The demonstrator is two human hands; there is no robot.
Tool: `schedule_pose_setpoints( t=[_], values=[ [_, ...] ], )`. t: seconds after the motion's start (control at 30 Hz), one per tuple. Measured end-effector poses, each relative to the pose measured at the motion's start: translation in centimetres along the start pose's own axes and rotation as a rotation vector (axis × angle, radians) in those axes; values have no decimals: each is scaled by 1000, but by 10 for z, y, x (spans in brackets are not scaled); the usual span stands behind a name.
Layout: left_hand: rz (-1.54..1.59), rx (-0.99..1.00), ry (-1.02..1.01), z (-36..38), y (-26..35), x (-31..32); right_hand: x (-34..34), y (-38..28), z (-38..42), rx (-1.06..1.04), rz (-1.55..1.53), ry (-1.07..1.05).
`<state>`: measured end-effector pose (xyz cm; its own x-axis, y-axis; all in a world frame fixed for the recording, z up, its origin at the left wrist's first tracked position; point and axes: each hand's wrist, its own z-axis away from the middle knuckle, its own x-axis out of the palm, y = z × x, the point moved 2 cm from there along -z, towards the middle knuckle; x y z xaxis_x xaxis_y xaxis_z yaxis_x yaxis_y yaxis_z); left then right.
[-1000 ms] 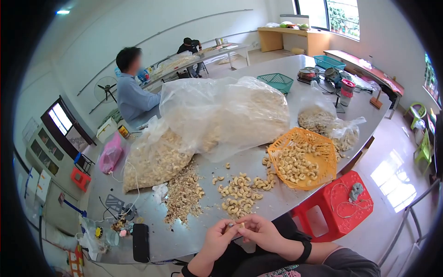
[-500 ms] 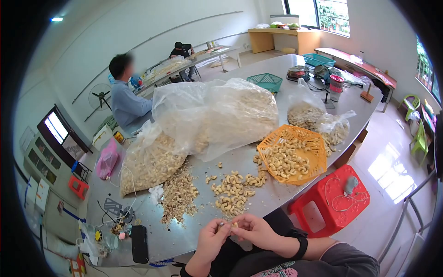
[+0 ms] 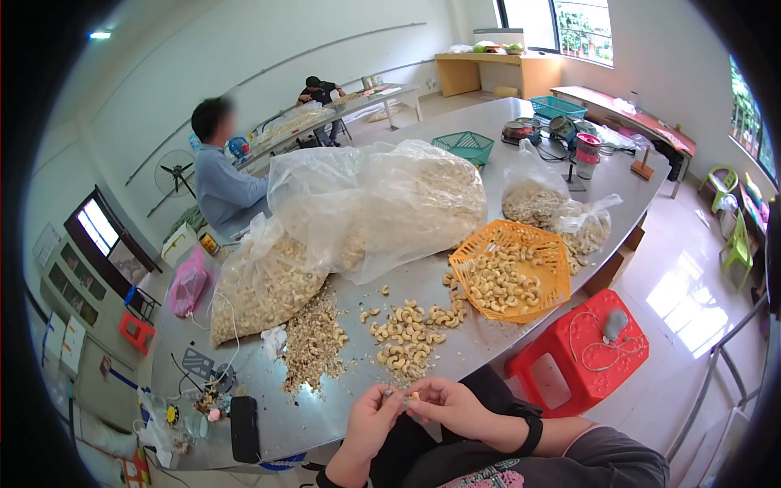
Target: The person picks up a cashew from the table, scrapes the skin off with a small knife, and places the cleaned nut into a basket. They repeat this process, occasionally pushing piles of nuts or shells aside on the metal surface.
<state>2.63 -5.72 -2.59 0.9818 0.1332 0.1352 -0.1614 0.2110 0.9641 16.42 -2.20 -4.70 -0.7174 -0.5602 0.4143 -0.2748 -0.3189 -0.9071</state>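
My left hand [image 3: 373, 416] is closed at the table's front edge, pinching a small metallic thing too small to name. Close beside it, my right hand [image 3: 446, 407] pinches a pale cashew piece [image 3: 414, 397] between thumb and finger. Just beyond both hands lies a loose pile of cashews [image 3: 407, 333] on the metal table [image 3: 358, 294]. A heap of brown shell bits [image 3: 313, 346] is to its left. An orange basket [image 3: 561, 276] with cashews in it stands to the right of the pile.
Large clear bags of nuts [image 3: 390, 207] fill the table's middle. A black phone [image 3: 245, 429] lies at the front left, a red stool [image 3: 561, 358] stands at the right. One person [image 3: 229, 183] sits across the table; another [image 3: 320, 93] is farther back.
The view has shifted very slightly. Both hands remain close together in nearly the same pinching pose.
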Motion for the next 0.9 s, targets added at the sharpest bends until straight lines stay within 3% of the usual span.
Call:
schedule_pose_setpoints(
  t=[0.9],
  values=[
    [-16, -33, -9, -16, -10, -23, -3, 1, -10, 61, 50, 66]
  ],
)
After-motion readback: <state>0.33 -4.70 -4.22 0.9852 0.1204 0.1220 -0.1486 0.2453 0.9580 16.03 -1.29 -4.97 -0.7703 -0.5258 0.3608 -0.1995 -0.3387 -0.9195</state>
